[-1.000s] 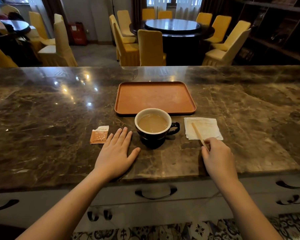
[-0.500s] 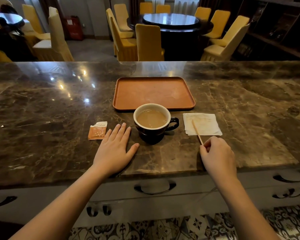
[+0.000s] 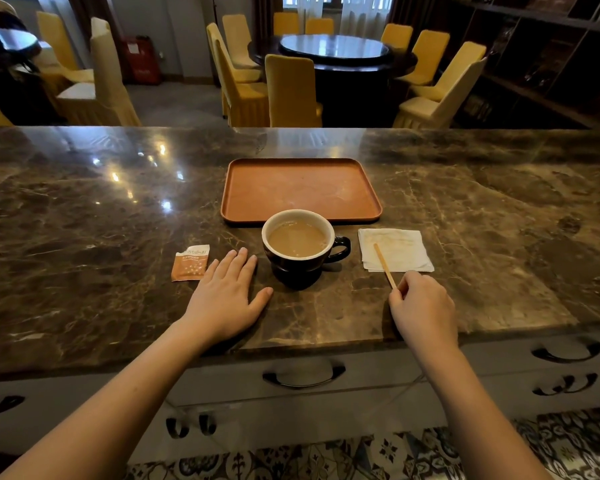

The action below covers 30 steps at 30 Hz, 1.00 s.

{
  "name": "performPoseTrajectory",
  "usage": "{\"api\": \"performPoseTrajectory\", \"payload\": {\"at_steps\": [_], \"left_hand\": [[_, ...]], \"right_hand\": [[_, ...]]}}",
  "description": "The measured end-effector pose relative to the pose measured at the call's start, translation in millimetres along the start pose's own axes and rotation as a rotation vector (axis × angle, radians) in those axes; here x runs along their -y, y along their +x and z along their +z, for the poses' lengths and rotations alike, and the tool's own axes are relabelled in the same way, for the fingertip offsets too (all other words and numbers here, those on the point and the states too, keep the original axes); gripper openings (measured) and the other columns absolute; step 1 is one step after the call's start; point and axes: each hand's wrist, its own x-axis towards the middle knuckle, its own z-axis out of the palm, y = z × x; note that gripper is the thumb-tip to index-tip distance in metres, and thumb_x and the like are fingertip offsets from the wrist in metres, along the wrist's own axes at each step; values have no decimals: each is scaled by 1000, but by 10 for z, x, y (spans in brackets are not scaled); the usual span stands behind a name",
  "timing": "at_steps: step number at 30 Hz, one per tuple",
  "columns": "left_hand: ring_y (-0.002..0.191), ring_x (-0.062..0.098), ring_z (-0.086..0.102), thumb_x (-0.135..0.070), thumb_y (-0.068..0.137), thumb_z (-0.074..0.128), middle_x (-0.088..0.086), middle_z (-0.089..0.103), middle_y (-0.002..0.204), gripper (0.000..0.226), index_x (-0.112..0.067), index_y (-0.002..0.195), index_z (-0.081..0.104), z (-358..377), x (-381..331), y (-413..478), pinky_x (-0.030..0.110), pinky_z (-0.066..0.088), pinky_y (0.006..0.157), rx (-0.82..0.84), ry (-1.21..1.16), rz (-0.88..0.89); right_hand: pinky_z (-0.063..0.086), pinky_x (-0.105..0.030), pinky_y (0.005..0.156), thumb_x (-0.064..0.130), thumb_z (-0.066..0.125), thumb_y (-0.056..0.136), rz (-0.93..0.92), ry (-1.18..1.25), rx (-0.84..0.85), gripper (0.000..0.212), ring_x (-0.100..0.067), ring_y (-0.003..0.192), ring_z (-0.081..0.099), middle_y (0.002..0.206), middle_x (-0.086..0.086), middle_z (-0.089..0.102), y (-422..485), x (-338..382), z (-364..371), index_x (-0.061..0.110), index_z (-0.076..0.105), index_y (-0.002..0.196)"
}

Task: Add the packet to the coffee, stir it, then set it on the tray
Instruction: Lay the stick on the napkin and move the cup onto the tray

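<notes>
Two hands rest on the marble worktop [image 3: 84, 216] around the cup [image 3: 300, 249] of milky coffee, which stands just in front of the tray [image 3: 300, 188]. Left of the cup lies the torn packet [image 3: 190, 263], then the left hand [image 3: 226, 299], flat, its grip wide open and empty. Right of the cup, the right hand [image 3: 423, 308] pinches a wooden stirrer [image 3: 384, 265] lying across a napkin [image 3: 399, 249].

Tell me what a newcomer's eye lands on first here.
First the dark cup of milky coffee at the middle of the marble counter, just in front of the bare orange tray. Next the two hands either side: the left hand flat beside a torn orange packet, the right hand pinching a wooden stir stick that lies across a white napkin.
</notes>
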Motion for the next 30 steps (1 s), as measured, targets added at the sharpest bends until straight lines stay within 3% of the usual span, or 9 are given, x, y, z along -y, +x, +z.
{"api": "performPoseTrajectory", "payload": {"at_steps": [4, 7, 10, 13, 15, 17, 21, 24, 30], "left_hand": [[138, 27, 20, -53, 88, 36, 13, 25, 151, 66, -11, 139, 28, -79, -83, 66, 41, 13, 113, -68, 22, 1], [135, 29, 25, -48, 89, 40, 16, 33, 146, 60, -8, 132, 38, -57, -134, 37, 41, 15, 112, -171, -1, 3], [141, 26, 11, -53, 89, 34, 12, 17, 154, 65, -12, 140, 27, 15, -113, 15, 39, 4, 113, -165, -72, -20], [142, 19, -3, -60, 87, 20, 7, 4, 156, 71, -18, 144, 10, 60, -83, 46, 37, -3, 112, -122, -40, -12], [142, 17, -4, -61, 87, 16, 5, 2, 156, 72, -20, 144, 6, 71, -77, 56, 36, -5, 111, -105, -26, -11], [142, 17, -5, -61, 87, 15, 5, 1, 156, 71, -20, 144, 5, 74, -76, 47, 35, -6, 111, -101, -19, -13], [141, 15, -6, -62, 85, 11, 4, 0, 156, 72, -21, 144, 4, 74, -82, 37, 34, -9, 110, -97, -5, -18], [141, 15, -7, -63, 85, 10, 3, -1, 156, 72, -21, 144, 3, 81, -76, 43, 33, -10, 109, -99, 5, -19], [140, 13, -7, -65, 83, 6, 3, 0, 155, 74, -22, 144, 3, 114, -59, 48, 33, -11, 109, -123, 5, -13]], "right_hand": [[37, -31, 58, 18, 54, 87, -3, -1, 10, 12, -20, 71, 50, 82, -6, 56, 13, -14, -10, 7, 57, 87], [38, -31, 58, 26, 55, 88, -28, 5, -18, 18, -21, 74, 52, 88, -9, 60, 34, 18, -34, 8, 56, 91], [40, -29, 67, 33, 51, 90, -174, 128, -30, 30, -20, 86, 52, 103, -9, 61, 116, 120, -65, 10, 54, 109], [35, -27, 89, 35, 46, 92, -321, 306, 105, 40, -21, 116, 48, 127, -7, 54, 284, 279, -62, 15, 47, 127], [32, -26, 93, 34, 43, 94, -363, 354, 209, 41, -20, 121, 44, 132, -7, 50, 417, 376, -31, 15, 44, 130], [34, -24, 89, 31, 40, 95, -367, 403, 317, 35, -17, 113, 48, 126, -5, 55, 530, 440, 10, 16, 50, 124], [42, -18, 59, 35, 38, 95, -250, 572, 524, 25, -7, 75, 58, 85, 3, 63, 646, 459, 63, 21, 60, 95], [40, -12, 43, 37, 41, 94, -209, 673, 598, 29, 1, 47, 51, 64, 3, 57, 667, 447, 82, 16, 59, 89], [40, -13, 44, 37, 39, 95, -212, 749, 695, 32, -1, 44, 47, 58, 4, 52, 697, 444, 122, 11, 58, 93]]}}
